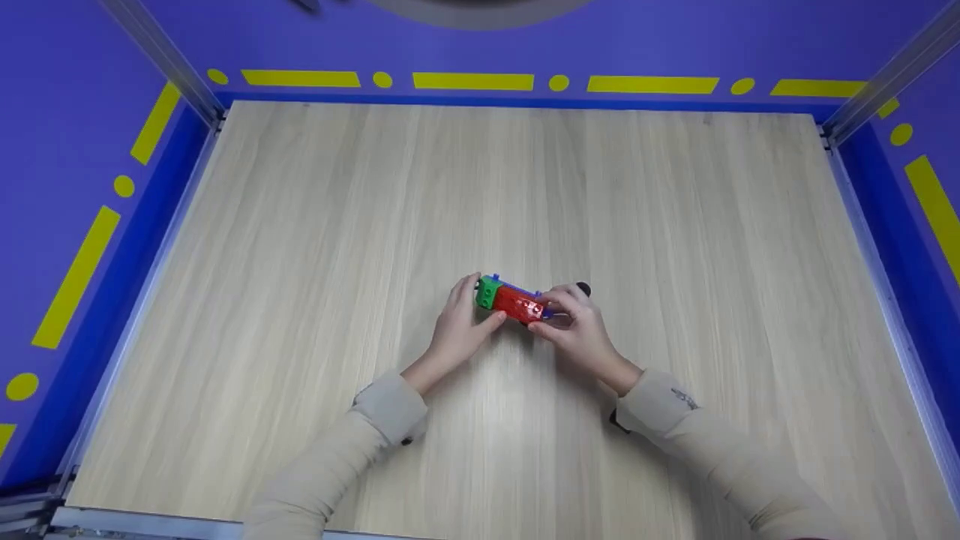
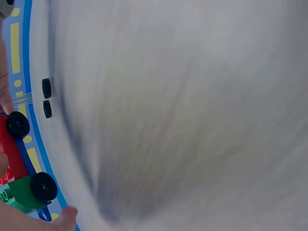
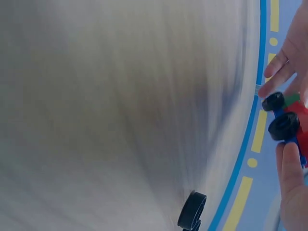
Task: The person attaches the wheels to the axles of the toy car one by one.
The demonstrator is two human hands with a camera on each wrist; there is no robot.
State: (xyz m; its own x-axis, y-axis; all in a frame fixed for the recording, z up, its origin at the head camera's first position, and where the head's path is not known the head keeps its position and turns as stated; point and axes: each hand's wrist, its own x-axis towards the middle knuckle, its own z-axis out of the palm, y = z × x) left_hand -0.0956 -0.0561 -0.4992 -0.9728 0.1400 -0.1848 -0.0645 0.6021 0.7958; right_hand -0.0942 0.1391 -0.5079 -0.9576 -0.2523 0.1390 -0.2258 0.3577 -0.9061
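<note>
A toy car (image 1: pixel 517 303) built of red and green bricks is held between both hands over the middle of the table. Its blue base (image 2: pixel 25 155) carries black wheels (image 2: pixel 44 186), (image 3: pixel 284 126). My left hand (image 1: pixel 459 324) grips the green end, thumb at the near side and fingers round the far side. At the red end, my right hand (image 1: pixel 580 325) pinches the car between thumb and fingers. Beyond the right hand, a loose black wheel (image 1: pixel 583 289) shows partly; the left wrist view has two loose wheels (image 2: pixel 46 88) standing on the table.
The wooden table (image 1: pixel 337 225) has blue walls with yellow marks (image 1: pixel 472 81) along its back and sides. Metal rails (image 1: pixel 889 300) line its edges. Dark cuffs or straps show at both sleeves (image 1: pixel 390 409).
</note>
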